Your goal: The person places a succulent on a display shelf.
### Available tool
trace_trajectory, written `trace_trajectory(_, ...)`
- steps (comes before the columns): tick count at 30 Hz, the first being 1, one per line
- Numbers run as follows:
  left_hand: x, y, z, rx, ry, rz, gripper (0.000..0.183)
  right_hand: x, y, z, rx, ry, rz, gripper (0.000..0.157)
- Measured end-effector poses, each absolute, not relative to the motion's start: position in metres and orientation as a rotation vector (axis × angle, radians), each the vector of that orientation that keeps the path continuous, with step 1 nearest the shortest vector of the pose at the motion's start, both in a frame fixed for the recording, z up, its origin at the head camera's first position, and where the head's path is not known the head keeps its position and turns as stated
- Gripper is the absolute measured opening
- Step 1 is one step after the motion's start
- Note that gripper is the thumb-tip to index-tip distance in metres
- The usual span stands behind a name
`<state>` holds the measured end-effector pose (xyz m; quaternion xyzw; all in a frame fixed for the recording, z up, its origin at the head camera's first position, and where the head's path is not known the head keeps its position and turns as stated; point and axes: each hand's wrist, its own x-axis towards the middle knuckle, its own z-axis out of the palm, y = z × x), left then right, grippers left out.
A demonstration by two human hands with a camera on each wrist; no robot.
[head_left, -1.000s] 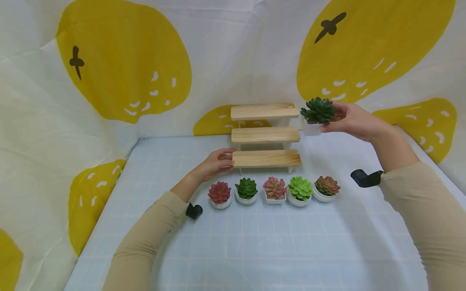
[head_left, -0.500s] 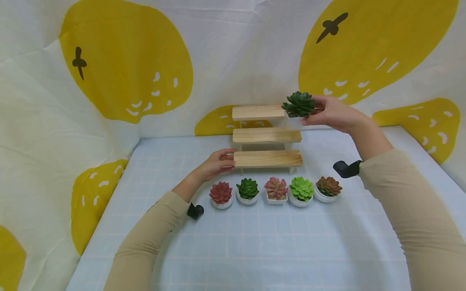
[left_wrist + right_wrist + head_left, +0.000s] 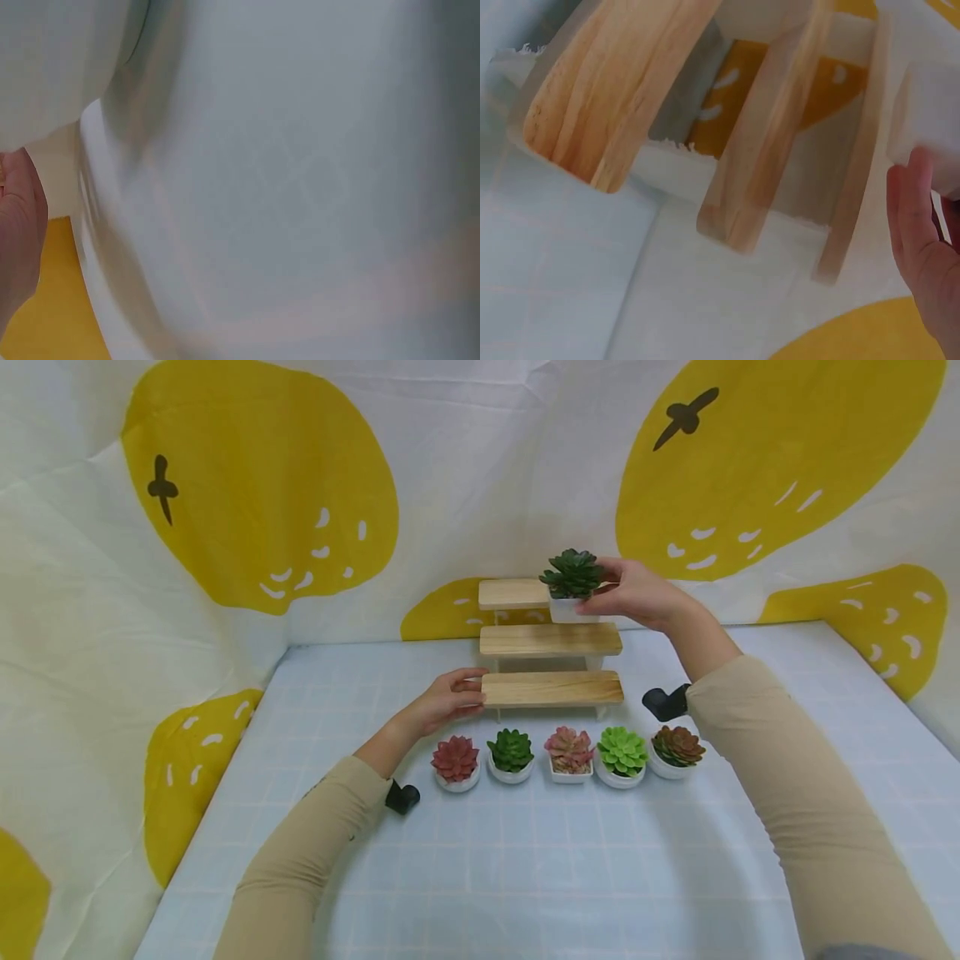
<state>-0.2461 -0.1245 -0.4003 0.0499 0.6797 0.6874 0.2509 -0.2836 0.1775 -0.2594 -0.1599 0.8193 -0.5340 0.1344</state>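
A dark green succulent (image 3: pixel 572 573) in a square white pot (image 3: pixel 930 112) is held in my right hand (image 3: pixel 633 593), thumb in front of the pot and fingers behind. In the head view it overlaps the right half of the top step of a three-tier wooden stand (image 3: pixel 551 690); the right wrist view shows the pot apart from the boards. My left hand (image 3: pixel 448 700) grips the left end of the lowest board. In the left wrist view only part of the left hand (image 3: pixel 19 225) shows at the edge.
Before the stand, several potted succulents line up: dark red (image 3: pixel 455 760), green (image 3: pixel 511 752), pink in a square pot (image 3: pixel 569 753), bright green (image 3: pixel 621 753) and brown (image 3: pixel 677 749). A white cloth (image 3: pixel 480 468) with yellow fruit prints hangs behind the table (image 3: pixel 510 877).
My right hand has carried the dark green succulent leftward, from right of the stand to over its top step. The left hand stays at the lowest board.
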Motion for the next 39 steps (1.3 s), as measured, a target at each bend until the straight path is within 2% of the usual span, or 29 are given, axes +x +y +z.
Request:
trace_trajectory(17,-0.246,-0.126,-0.403,0.131,1.835,1.879,0.050,-0.297,0.124,-0.267,-0.346,2.417,-1.758,0.053)
trace_trajectory(29,-0.244,-0.125,-0.401,0.141,1.835,1.876,0.050,-0.309,0.112,-0.273,-0.276,2.297,-1.853,0.069)
trace_trajectory(39,-0.245,-0.125,-0.401,0.152,1.829,1.886,0.050,-0.318,0.111,-0.272,-0.322,2.300,-1.819,0.056)
